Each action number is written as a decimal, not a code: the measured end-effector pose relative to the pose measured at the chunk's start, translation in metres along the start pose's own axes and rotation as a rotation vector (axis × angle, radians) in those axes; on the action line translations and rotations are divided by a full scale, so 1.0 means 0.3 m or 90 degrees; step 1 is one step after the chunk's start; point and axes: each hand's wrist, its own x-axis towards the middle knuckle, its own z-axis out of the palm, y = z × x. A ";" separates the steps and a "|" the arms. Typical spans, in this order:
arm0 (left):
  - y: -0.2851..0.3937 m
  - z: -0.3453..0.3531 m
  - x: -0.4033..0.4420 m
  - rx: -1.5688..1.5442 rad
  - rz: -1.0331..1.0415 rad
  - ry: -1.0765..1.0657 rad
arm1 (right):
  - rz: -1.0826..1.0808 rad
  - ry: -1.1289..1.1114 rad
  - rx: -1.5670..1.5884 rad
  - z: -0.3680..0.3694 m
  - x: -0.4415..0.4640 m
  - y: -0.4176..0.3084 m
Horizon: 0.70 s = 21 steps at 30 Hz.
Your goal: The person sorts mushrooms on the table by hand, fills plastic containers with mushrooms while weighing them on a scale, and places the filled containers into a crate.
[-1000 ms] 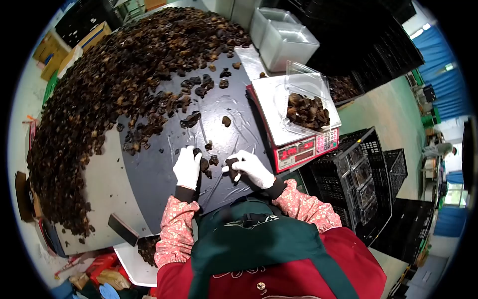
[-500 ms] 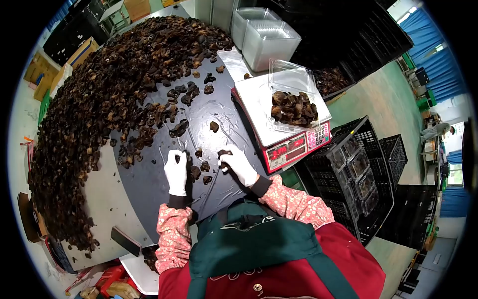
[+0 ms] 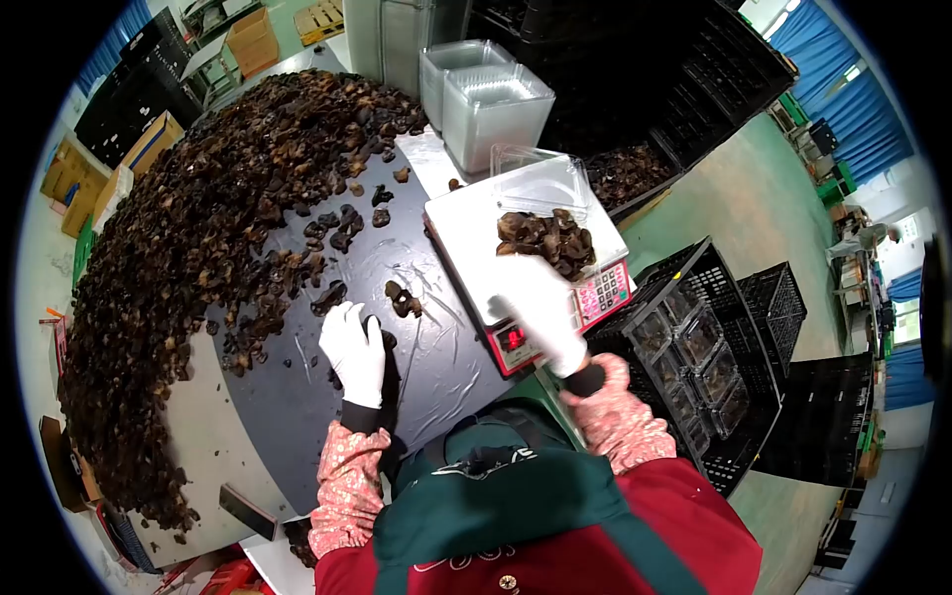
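Observation:
My left hand (image 3: 354, 355), in a white glove, is low over the dark sheet on the table. Its fingers are bent and the thumb stands apart from them. A dark wood ear mushroom piece (image 3: 329, 297) lies by its fingertips, and more dark matter shows beside the thumb. My right hand (image 3: 543, 315), also gloved, is smeared by motion above the scale (image 3: 464, 226), covering part of its display. A clear plastic box (image 3: 593, 230) with wood ear mushrooms (image 3: 545, 240) sits on the scale, its lid raised. Whether the right hand holds anything cannot be seen.
A big heap of wood ear mushrooms (image 3: 198, 223) spreads over the table's left. A few loose pieces (image 3: 402, 298) lie mid-table. Stacked clear boxes (image 3: 496, 114) stand behind the scale. Black crates (image 3: 709, 357) with filled boxes are at right. A dark flat object (image 3: 248, 511) lies front left.
My right hand has moved from the table to the right, over the scale's front. My left hand now covers where small pieces lay. The whole view has shifted slightly.

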 end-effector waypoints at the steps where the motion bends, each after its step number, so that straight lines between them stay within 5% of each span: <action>1: 0.040 -0.022 0.023 -0.132 -0.062 -0.083 | -0.067 0.079 -0.137 -0.119 0.041 0.015; 3: 0.166 -0.047 0.050 -0.411 -0.182 -0.161 | 0.162 0.309 0.018 -0.263 0.078 0.153; 5: 0.255 0.009 0.054 -0.438 -0.176 -0.181 | 0.197 0.342 -0.069 -0.355 0.138 0.357; 10: 0.447 0.123 0.101 -0.457 -0.057 -0.237 | 0.316 0.203 -0.255 -0.339 0.232 0.636; 11: 0.476 0.144 0.107 -0.495 -0.127 -0.300 | 0.324 0.184 -0.265 -0.319 0.243 0.649; 14: 0.435 0.298 0.096 -0.303 0.168 -0.106 | 0.379 0.213 0.224 -0.297 0.265 0.625; 16: 0.463 0.247 0.124 -0.713 -0.192 -0.382 | 0.268 0.264 0.433 -0.330 0.243 0.592; 21: 0.522 0.126 0.101 -0.873 -0.349 -0.422 | 0.363 0.113 0.476 -0.455 0.075 0.377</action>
